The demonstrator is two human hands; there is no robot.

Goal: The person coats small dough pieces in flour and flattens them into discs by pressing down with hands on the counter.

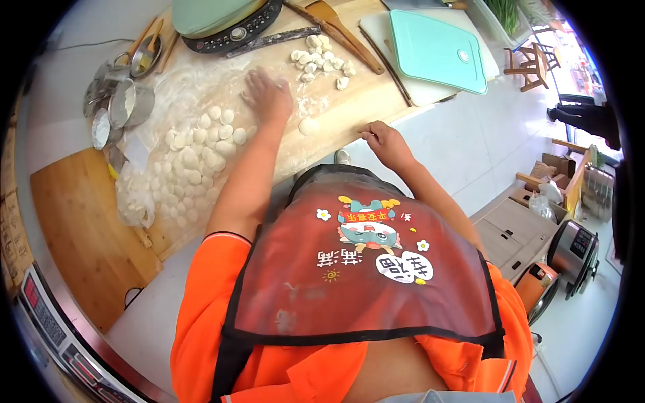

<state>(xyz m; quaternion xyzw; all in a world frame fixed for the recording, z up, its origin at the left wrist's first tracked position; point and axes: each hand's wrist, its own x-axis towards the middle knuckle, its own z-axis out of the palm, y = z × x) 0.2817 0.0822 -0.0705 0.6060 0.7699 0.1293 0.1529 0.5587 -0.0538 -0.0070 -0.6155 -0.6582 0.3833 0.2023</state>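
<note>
My left hand (269, 96) lies with spread fingers on the floured wooden board (339, 111); whether anything is beneath the palm is hidden. Below it, many small flattened dough pieces (195, 158) crowd together, dusted with flour. A single dough disc (309, 126) sits near the board's front edge, between my two hands. Just off that edge is my right hand (384, 143), its fingers curled and fingertips together; I cannot make out what, if anything, is in them. Farther back is a group of small rounded dough lumps (324, 59).
A griddle (228, 27) stands at the back, with a dark floury stick (274, 41) before it. A wooden spatula (329, 17) lies beside it. Metal bowls (131, 104) are at left; a mint-green lid (437, 50) rests on a white board at right.
</note>
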